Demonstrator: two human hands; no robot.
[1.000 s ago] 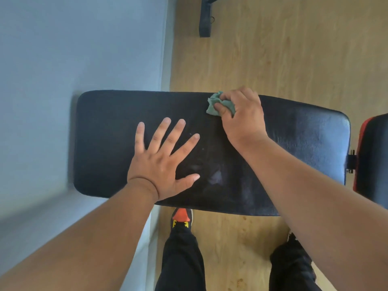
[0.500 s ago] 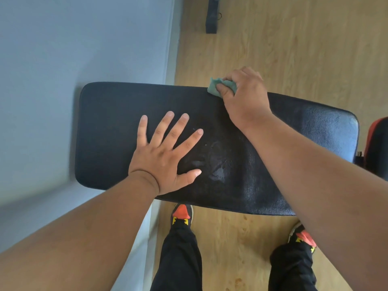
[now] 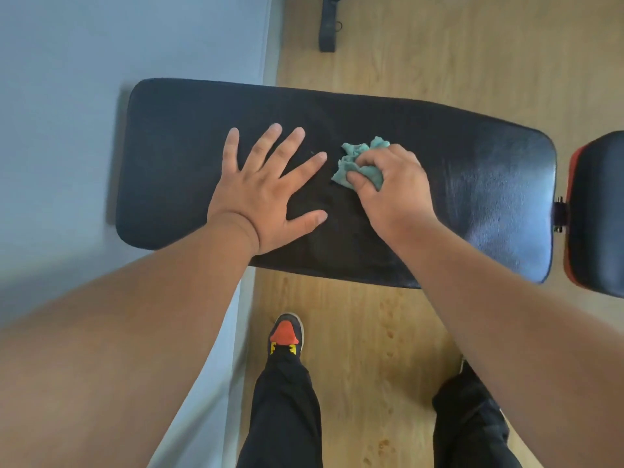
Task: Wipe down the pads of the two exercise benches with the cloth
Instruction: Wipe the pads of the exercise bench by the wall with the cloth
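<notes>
A long black bench pad (image 3: 472, 184) lies across the middle of the view. My left hand (image 3: 266, 194) rests flat on it with fingers spread, holding nothing. My right hand (image 3: 395, 187) presses a crumpled teal cloth (image 3: 358, 162) onto the pad's centre, just right of the left hand's fingertips. At the right edge sits a second pad (image 3: 597, 211), black with red trim, joined to the long pad by a small bracket (image 3: 559, 211).
A pale blue wall (image 3: 101, 62) runs along the left, close to the pad's left end. The floor (image 3: 439, 38) is light wood. A dark bench foot (image 3: 327, 25) stands at the top. My legs and an orange-toed shoe (image 3: 286, 332) are below the pad.
My right hand has pulled the cloth from the pad's far edge back toward the centre, close to my left hand. The left hand has stayed flat in place.
</notes>
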